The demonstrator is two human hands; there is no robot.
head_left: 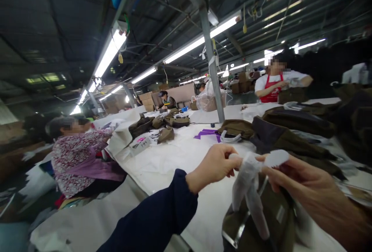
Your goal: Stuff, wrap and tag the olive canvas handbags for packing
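Where white wrapping [250, 184] overhangs a bag [277, 225], left hand [215, 163] and right hand [309, 184] pinch it

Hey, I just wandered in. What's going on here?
The person's left hand and right hand each have a pinching grip on crumpled, translucent white wrapping, its loose ends hanging in front of an olive-brown fabric bag. Whether the wrapping is fastened to the bag is unclear. More olive-brown bags lie on the white-covered table. A co-worker in a red apron is across to the right; another in a patterned top is at the left.
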